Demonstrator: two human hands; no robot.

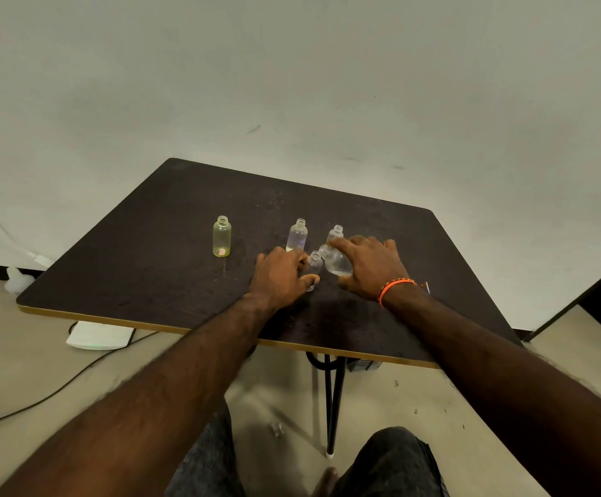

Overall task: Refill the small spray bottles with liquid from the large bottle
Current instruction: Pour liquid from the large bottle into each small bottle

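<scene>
Hands tilt bottle over vial.

Five small uncapped bottles — one yellow, four clear — two hands, one table.

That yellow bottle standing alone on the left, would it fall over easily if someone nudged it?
Probably yes. The yellow bottle is tall and narrow on a small base, so a push near its neck would likely tip it. It looks nearly empty, with only a little at the bottom, so it is probably light. With no cap on, that little could spill on the table, and its round body might roll.
</scene>
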